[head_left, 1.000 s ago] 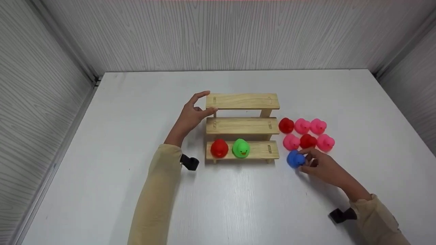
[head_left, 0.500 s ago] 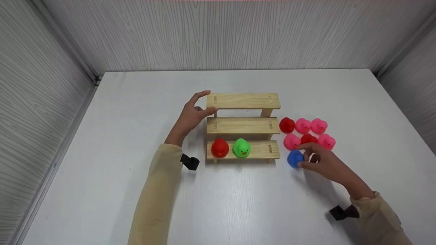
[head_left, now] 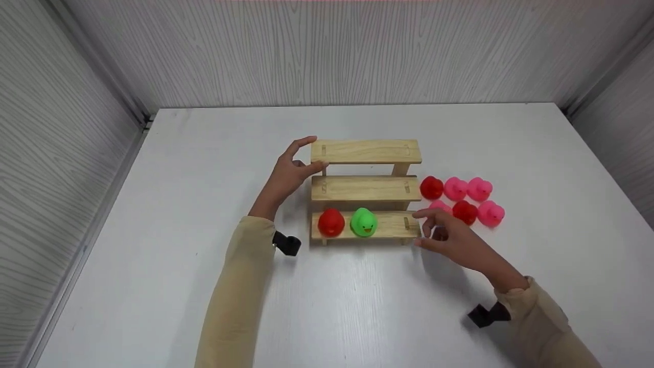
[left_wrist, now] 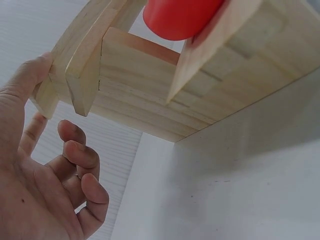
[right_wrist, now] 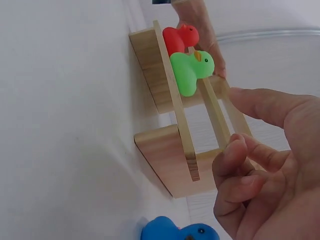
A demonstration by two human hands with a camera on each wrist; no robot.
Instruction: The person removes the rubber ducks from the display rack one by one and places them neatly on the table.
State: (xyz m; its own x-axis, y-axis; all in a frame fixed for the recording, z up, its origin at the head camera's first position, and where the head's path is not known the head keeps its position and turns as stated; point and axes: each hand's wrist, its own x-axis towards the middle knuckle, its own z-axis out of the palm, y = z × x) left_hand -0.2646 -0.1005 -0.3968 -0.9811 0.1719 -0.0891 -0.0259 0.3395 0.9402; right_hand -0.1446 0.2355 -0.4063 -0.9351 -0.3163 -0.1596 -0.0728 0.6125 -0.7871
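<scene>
My left hand (head_left: 287,178) pinches the left end of the top plank of a three-tier wooden shelf (head_left: 365,188). In the left wrist view its thumb and index finger press on the plank, with the other fingers curled below. A red rubber duck (head_left: 331,223) and a green rubber duck (head_left: 364,223) sit on the lowest tier. My right hand (head_left: 452,239) hovers at the right end of that tier, thumb and index finger apart, holding nothing. A blue rubber duck (right_wrist: 172,231) shows in the right wrist view; the right hand hides it in the head view.
Right of the shelf, several ducks stand on the white table (head_left: 347,301) in two rows: red ducks (head_left: 431,188) and pink ducks (head_left: 480,189). One pink duck (head_left: 440,205) is partly covered by the right hand. Pale wood-grain walls (head_left: 352,56) surround the table.
My right hand has let go of the blue duck and moved left to the shelf's right end. The left hand keeps its grip on the top plank.
</scene>
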